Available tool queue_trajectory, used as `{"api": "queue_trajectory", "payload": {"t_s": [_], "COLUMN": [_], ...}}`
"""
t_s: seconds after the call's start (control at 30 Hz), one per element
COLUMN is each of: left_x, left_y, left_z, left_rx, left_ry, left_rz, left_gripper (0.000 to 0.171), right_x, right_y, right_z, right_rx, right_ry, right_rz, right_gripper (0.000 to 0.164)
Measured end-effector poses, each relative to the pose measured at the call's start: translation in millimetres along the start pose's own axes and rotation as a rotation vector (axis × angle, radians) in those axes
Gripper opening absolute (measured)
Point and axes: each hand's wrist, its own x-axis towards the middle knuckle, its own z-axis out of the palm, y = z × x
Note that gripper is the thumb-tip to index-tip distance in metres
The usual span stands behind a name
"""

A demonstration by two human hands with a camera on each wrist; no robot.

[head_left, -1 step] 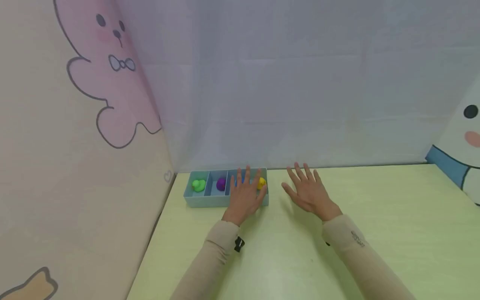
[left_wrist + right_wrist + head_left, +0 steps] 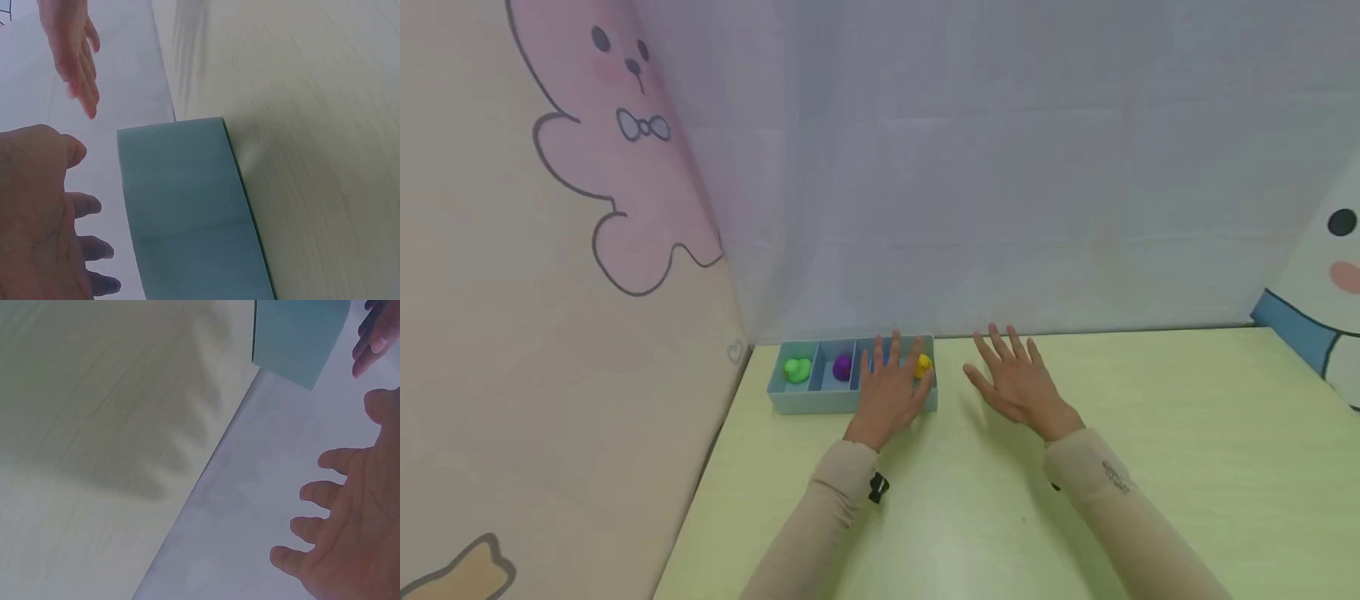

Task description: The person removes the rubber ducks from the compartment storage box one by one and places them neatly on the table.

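Observation:
A pale blue divided box (image 2: 820,403) lies at the back left of the table. In its leftmost compartment is a green toy duck (image 2: 798,371); beside it sits a purple toy (image 2: 842,367). Farther right come a blue thing (image 2: 880,364), mostly hidden behind fingers, and a yellow toy (image 2: 922,365). My left hand (image 2: 891,398) is spread, palm down, above the right part of the box, holding nothing. To the right of the box my right hand (image 2: 1018,387) hovers over the table with fingers spread. Both hands also show in the left wrist view, beside the box's side wall (image 2: 187,206).
The pale yellow-green table (image 2: 1150,417) reaches back to a whitish cloth (image 2: 1000,183). On the left stands a cloth wall (image 2: 512,375) with a pink bear drawing (image 2: 647,200). A white figure with a blue scarf (image 2: 1296,329) is at the far right.

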Motion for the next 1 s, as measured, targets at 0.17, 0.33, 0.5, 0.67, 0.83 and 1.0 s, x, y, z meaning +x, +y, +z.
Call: {"api": "queue_trajectory", "payload": {"t_s": [0.17, 0.33, 0.5, 0.67, 0.83, 1.0], "left_x": [-1.1, -2.1, -4.9, -9.5, -14.1, -18.9], "left_y": [-1.8, -6.4, -13.4, -23.9, -39.4, -58.8], "left_z": [-1.5, -2.3, -5.9, -8.6, -8.7, -11.3], "left_rx": [-0.007, -0.009, -0.026, -0.012, 0.002, -0.03], "left_ry": [-0.004, -0.009, -0.002, 0.04, 0.086, 0.147], "left_rz": [-0.008, -0.012, -0.014, 0.009, 0.024, 0.017], "left_gripper": [0.062, 0.063, 0.064, 0.065, 0.065, 0.065], "right_x": [0.5, 0.3, 2.8, 4.3, 6.6, 12.9], "right_y": [-1.2, -4.8, -5.6, -8.2, -9.7, -12.7], "right_z": [1.2, -0.7, -2.0, -5.9, -5.2, -3.0], "right_rx": [0.022, 0.011, 0.009, 0.047, 0.078, 0.101], "right_ry": [0.022, -0.006, -0.02, -0.017, -0.008, 0.038], "right_rz": [-0.015, -0.01, -0.019, -0.029, -0.053, -0.116], "right_gripper": [0.067, 0.068, 0.066, 0.065, 0.061, 0.052]}}
